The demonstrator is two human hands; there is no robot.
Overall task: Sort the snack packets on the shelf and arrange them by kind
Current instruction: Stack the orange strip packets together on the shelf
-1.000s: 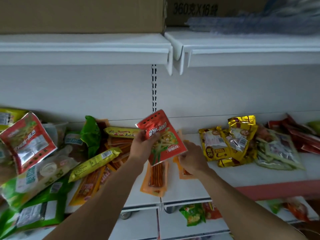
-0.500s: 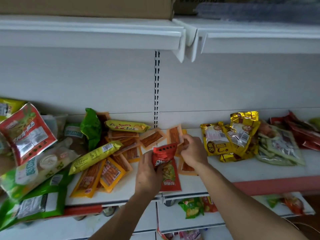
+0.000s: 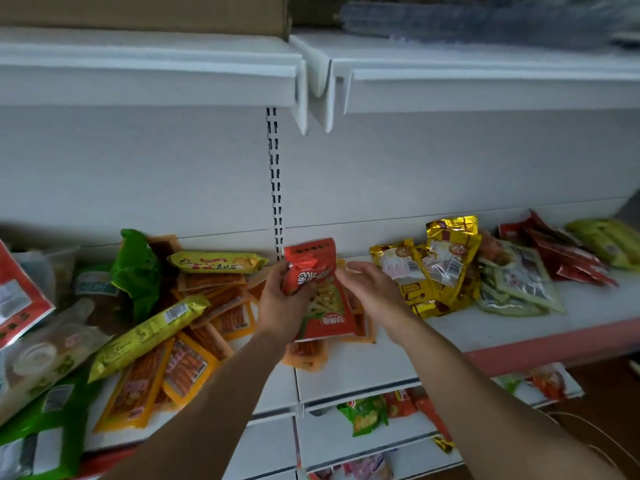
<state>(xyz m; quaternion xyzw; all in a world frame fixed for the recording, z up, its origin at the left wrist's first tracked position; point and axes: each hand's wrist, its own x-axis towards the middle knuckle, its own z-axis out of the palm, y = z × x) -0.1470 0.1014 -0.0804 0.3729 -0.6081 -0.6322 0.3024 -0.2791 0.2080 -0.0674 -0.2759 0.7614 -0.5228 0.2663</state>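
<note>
Head view. The white shelf [image 3: 502, 327] spans the full width, with an upper shelf [image 3: 138, 74] overhead carrying a cardboard box [image 3: 138, 12] at far left. On the left the stock lies mixed. A heap of orange stick packets [image 3: 187, 368] overlaps at varied angles, a long yellow-green packet [image 3: 149, 337] lies diagonally across it, and a crumpled green bag [image 3: 136, 271] stands against the back panel. To the right of centre the gold packets [image 3: 440, 271] lean together in one cluster. Grey-green packets [image 3: 519, 282] lie just beside them, and flat red packets [image 3: 561, 254] are further right. A lower shelf [image 3: 332, 441] holds a small green packet [image 3: 367, 414] (print unreadable).

The red packet [image 3: 327, 306] is held upright at centre, above the shelf and in front of the orange packets at the heap's right end. The left hand [image 3: 280, 306] grips the packet's upper left edge, with the thumb and fingers curled round it. The right hand [image 3: 375, 292] is just beside the packet's right edge with its fingers loosely spread, holding nothing. Whether it touches the packet cannot be told.
</note>
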